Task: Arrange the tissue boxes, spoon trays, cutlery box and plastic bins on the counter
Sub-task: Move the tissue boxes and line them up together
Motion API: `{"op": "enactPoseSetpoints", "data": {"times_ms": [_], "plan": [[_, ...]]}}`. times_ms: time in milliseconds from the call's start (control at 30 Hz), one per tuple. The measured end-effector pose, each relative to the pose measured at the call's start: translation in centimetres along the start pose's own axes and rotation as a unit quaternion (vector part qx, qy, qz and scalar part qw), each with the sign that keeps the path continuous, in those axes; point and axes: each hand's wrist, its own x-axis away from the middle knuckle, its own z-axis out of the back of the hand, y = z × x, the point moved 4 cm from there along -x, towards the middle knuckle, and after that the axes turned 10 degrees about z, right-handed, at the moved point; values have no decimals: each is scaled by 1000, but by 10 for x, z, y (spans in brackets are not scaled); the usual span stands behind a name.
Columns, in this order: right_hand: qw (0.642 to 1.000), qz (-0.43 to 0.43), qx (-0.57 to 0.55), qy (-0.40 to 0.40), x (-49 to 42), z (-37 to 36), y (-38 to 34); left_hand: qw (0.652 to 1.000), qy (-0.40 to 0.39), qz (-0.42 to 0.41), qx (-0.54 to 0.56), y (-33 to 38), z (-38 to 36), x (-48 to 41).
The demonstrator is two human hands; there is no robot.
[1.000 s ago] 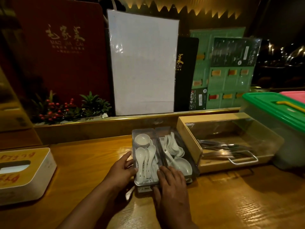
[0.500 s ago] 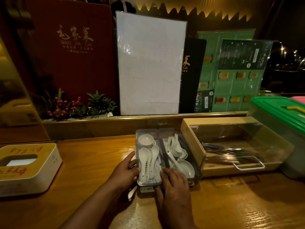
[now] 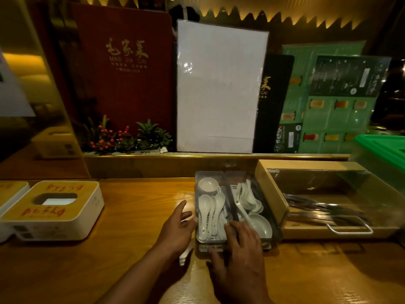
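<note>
Two clear spoon trays, the left spoon tray (image 3: 210,174) and the right spoon tray (image 3: 258,183), stand side by side mid-counter, filled with white spoons. My left hand (image 3: 177,227) rests flat on the counter with spread fingers, fingertips touching the left tray's side. My right hand (image 3: 238,251) lies over the near ends of both trays, thumb under the front edge. A wooden cutlery box (image 3: 271,194) with a clear lid sits right of the trays, touching them. A white tissue box (image 3: 52,211) with a wooden top stands at the left. A green-lidded plastic bin (image 3: 381,148) is at the far right.
Menus and a white board (image 3: 219,88) lean on a ledge behind the counter (image 3: 140,205), with a small berry plant (image 3: 122,137). A second tissue box's corner (image 3: 8,191) shows at the far left edge. A mirrored panel stands at the left.
My left hand's fingers have spread and slipped off the tray's near corner to its side. The view has turned left, bringing more of the tissue box in.
</note>
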Motion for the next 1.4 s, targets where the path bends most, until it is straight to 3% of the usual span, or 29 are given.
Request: {"op": "enactPoseSetpoints", "data": {"times_ms": [167, 300, 467, 600, 700, 933, 1167, 1300, 1400], "plan": [[993, 82, -88, 21, -15, -8, -44, 990, 65, -63, -106, 9, 56, 29], [983, 103, -148, -45, -32, -28, -104, 967, 100, -123, -198, 25, 130, 52], [962, 75, -231, -125, -56, -61, -183, 913, 199, -223, -277, 42, 235, 74], [975, 85, -159, -132, -78, -81, -258, 878, 274, -245, -307, 44, 323, 78], [983, 101, -99, -120, -93, -95, -302, 867, 306, -216, -329, 36, 376, 67], [994, 86, -8, -69, -100, -117, -320, 845, 294, -179, -409, 24, 414, 41], [996, 38, 38, -67, -108, -97, -262, 867, 219, -181, -409, 21, 374, 21], [995, 1, 52, -87, -116, -74, -202, 919, 119, -192, -324, 27, 324, 7], [993, -16, 68, -99, -119, -62, -165, 961, 44, -135, -239, 28, 280, -10]]}}
